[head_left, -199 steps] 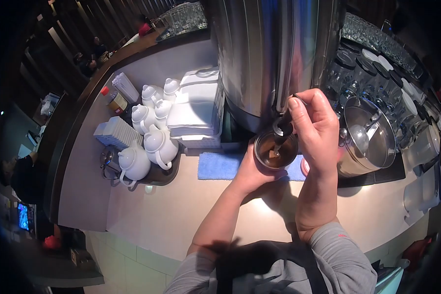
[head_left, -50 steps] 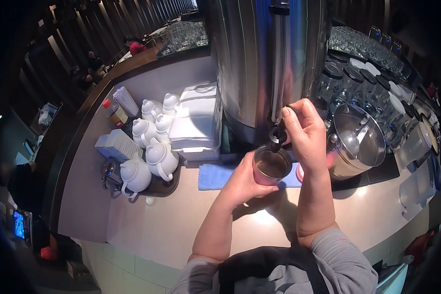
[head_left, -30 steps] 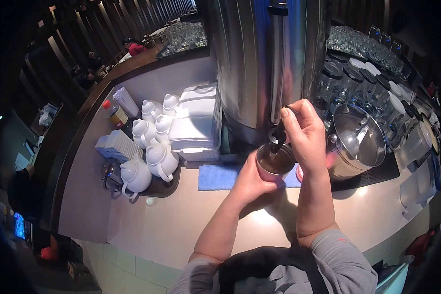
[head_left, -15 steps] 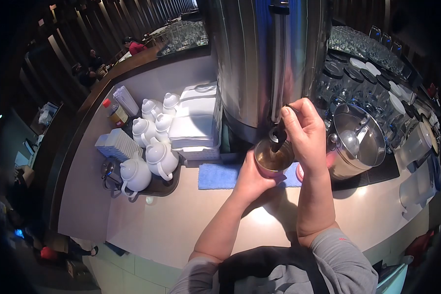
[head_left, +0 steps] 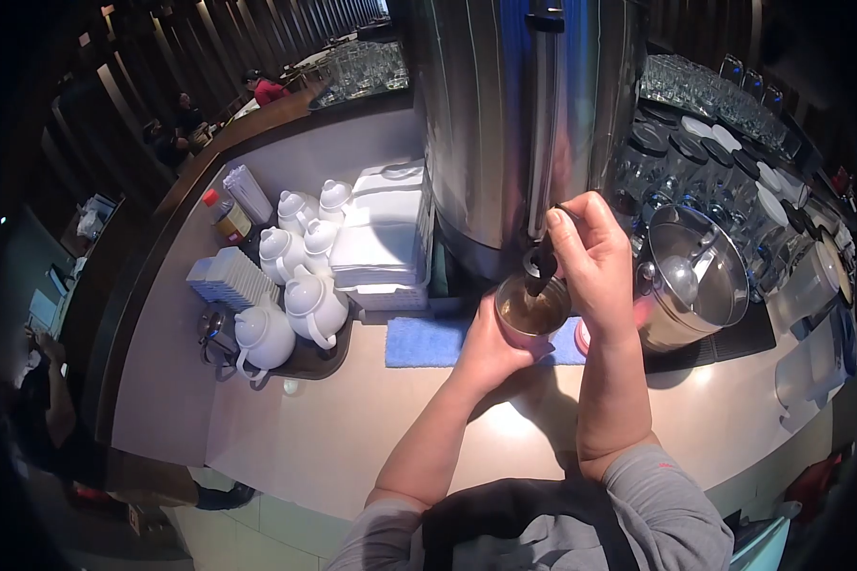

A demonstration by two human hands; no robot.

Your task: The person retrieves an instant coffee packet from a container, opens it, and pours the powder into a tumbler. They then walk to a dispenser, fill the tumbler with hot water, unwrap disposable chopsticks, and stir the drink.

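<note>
My left hand [head_left: 493,350] is wrapped round a cup [head_left: 533,335] with brownish liquid inside. The cup's open top sits under the black tap [head_left: 538,265] of a tall steel urn [head_left: 486,124]. Thumb and fingers of my right hand [head_left: 598,262] pinch the tap's dark lever, just above and to the right of the cup. A blue towel [head_left: 421,343] lies on the counter behind my left hand. Partly hidden by my right wrist is a small pink and white round object [head_left: 582,335].
White teapots [head_left: 262,335] stand on a dark tray at left, beside stacked napkins [head_left: 376,233] in a basket and a red-capped bottle [head_left: 227,217]. At right are a steel pot [head_left: 692,276] with a ladle and several lidded glass jars [head_left: 686,157]. A person [head_left: 57,409] is at far left.
Since the oldest frame, the view has shifted slightly and the cup's contents look different. My hands keep their holds on cup and lever. The person at far left has moved, a leg now showing.
</note>
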